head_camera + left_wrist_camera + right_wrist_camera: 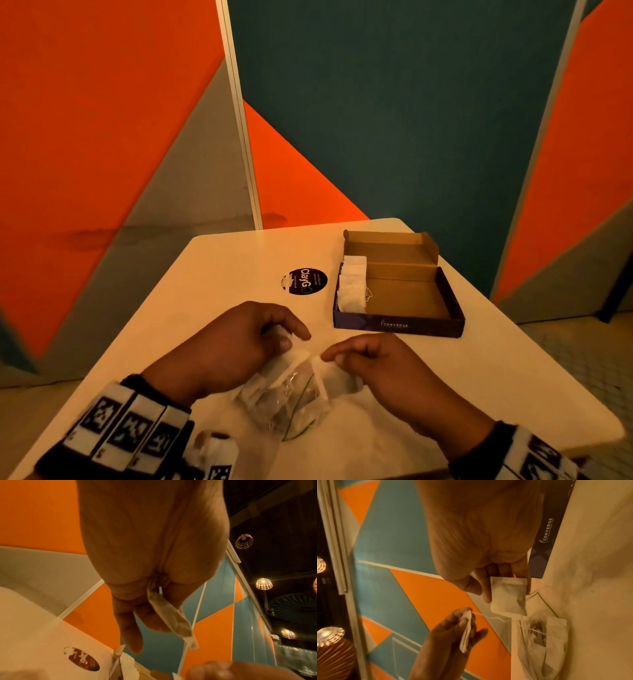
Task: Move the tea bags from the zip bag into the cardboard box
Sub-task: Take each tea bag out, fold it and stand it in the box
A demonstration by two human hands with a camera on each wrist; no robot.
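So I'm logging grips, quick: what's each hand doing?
Left hand: pinching a tea bag.
Right hand: holding another tea bag.

Both hands are bare, with no rings or gloves. The left hand (236,346) has a short, unpainted thumbnail. Each wrist wears a dark band (137,428) carrying a row of white tiles printed with black square marker patterns. The right hand (380,363) has a matching band (541,455), partly cut off at the frame's edge.
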